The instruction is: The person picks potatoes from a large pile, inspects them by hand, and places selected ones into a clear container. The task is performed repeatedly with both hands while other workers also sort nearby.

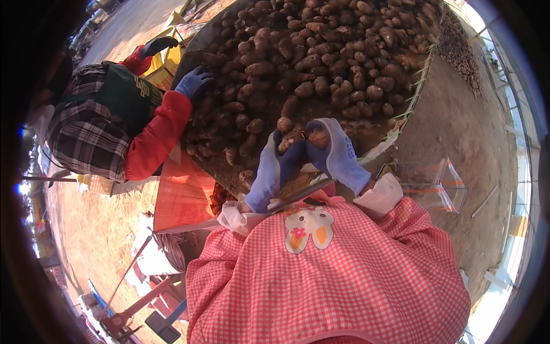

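Both my hands wear blue knitted gloves with darker palms and meet over the near edge of a heap of brown taro corms [309,60]. My left hand [273,172] is closed around a rough taro corm [291,139] with a pale patch. A rounder corm [284,124] shows just beyond its fingertips; whether they touch it I cannot tell. In my right hand [341,152] is another brown corm [318,138], partly covered by the fingers. The two hands touch or nearly touch at the thumbs.
A co-worker in red sleeves reaches a gloved hand [194,82] to the heap's left side. An orange-red mesh bag [184,195] hangs at the near left edge. On the right stands a clear plastic-sided container [449,189]; a smaller heap [459,51] lies beyond. A platform scale's display [162,327] is lower left.
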Action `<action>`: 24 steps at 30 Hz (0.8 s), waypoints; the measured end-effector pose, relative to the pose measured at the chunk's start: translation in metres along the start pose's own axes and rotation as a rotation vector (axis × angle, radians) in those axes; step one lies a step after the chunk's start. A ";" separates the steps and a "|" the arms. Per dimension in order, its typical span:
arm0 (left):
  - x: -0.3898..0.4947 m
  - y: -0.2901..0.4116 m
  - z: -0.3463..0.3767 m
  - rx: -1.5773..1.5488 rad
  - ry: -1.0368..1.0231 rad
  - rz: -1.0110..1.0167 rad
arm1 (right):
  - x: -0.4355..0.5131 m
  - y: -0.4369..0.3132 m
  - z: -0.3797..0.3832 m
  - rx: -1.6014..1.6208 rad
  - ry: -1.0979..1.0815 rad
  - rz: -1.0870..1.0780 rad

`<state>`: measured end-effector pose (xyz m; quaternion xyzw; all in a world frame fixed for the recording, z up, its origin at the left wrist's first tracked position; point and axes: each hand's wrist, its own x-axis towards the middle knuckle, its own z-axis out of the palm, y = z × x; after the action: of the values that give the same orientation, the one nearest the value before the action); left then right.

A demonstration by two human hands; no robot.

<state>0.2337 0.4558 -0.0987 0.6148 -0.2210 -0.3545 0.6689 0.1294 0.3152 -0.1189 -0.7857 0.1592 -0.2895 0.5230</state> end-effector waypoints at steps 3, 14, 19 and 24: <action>0.008 -0.014 -0.012 0.218 0.026 0.223 | 0.010 -0.009 0.004 -0.088 0.159 -0.103; 0.006 -0.020 -0.039 0.415 -0.018 0.721 | -0.012 -0.016 -0.020 0.745 -0.395 0.355; 0.004 0.005 -0.031 -0.311 -0.211 -0.086 | -0.008 -0.027 -0.012 0.584 -0.343 0.298; -0.016 0.018 -0.038 -0.237 -0.391 -0.143 | -0.010 -0.038 -0.027 0.492 -0.503 0.357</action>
<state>0.2550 0.4931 -0.0846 0.4660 -0.2591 -0.5367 0.6540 0.1029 0.3159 -0.0795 -0.6433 0.0860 -0.0222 0.7605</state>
